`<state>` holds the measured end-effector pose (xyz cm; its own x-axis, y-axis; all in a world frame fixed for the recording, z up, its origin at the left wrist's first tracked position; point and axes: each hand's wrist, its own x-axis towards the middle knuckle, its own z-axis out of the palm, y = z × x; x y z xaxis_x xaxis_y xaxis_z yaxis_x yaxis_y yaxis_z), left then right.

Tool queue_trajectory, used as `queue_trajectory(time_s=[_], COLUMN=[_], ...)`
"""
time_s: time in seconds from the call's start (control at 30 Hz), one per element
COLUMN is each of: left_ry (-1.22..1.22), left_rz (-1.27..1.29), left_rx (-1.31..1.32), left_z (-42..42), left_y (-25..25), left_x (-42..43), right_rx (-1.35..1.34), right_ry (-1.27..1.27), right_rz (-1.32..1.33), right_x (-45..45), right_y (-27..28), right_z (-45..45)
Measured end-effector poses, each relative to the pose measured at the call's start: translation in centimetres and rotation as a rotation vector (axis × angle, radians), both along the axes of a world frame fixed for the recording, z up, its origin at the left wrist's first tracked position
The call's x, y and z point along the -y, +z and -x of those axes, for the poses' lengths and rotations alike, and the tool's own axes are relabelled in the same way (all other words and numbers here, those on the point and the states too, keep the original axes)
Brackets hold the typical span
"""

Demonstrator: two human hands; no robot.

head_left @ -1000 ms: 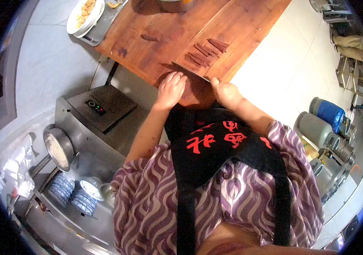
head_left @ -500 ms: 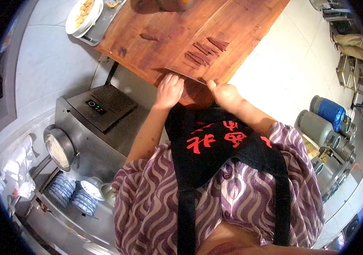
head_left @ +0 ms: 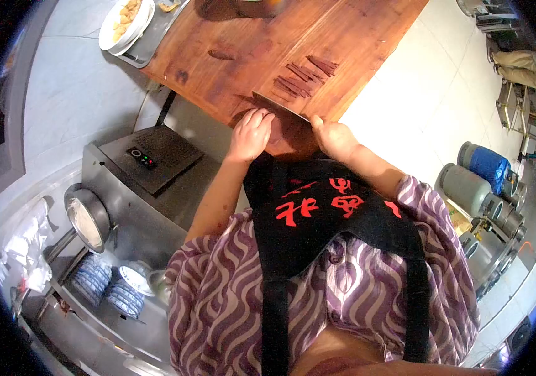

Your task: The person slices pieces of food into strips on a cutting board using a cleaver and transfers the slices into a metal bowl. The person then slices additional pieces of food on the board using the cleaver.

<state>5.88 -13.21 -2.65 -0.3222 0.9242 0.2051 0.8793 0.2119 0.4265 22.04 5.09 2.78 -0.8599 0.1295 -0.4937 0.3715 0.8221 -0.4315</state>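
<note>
The far end of the flat, dark-faced metal knife [head_left: 280, 106] sits slightly farther toward one o'clock than half a second ago, while the thin reddish-brown strips [head_left: 304, 74] at its one o'clock (same count, apparently) lie unchanged, suggesting a cut is mid-stroke. The right hand [head_left: 338, 139] grips it, blade pointing to ten; apart, the left hand [head_left: 252, 135] bends its fingers at eight, anything beneath hidden.

a knife [head_left: 280, 106] is slanting over the wooden table [head_left: 349, 25], its thin blade showing nearly edge-on. reddish-brown strips [head_left: 303, 73] are lying just beyond it in three loose bunches, close together. a single dark, elongated piece [head_left: 221, 55] is lying well apart from them, off to the left.
</note>
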Motion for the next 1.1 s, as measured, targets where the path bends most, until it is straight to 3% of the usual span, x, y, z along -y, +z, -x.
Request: queue_trajectory(time_s=[0.1,0.3,0.5,0.67,0.8,0.93,1.1], left_ry=[0.022,0.022,0.488,0.383,0.324,0.42,0.516], left_rz=[0.131,-0.007,-0.047,-0.057,0.029,0.258,0.45], left_rx=[-0.008,0.009,0.068,0.168,0.112,0.039,0.195], left_z=[-0.2,0.2,3.8,6.7,8.3,9.7,10.9], left_y=[0.1,-0.4,1.0,1.4,2.2,2.3,1.8], left_x=[0.4,0.7,1.7,-3.4,-9.5,-13.7,-15.8], right_rx=[-0.039,-0.042,-0.028,0.015,-0.094,-0.136,-0.171], right_ry=[0.034,-0.041,0.051,-0.074,-0.209,-0.25,-0.316], right_rz=[0.006,0.062,0.078,0.012,-0.178,-0.176,-0.127], right_x=[0.2,-0.1,0.1,-2.0,-5.4,-5.9,-5.6], right_y=[0.1,-0.1,0.9,1.1,-1.5,-1.7,-2.7], right_z=[-0.1,-0.5,-0.8,-0.5,-1.7,-1.7,-1.9])
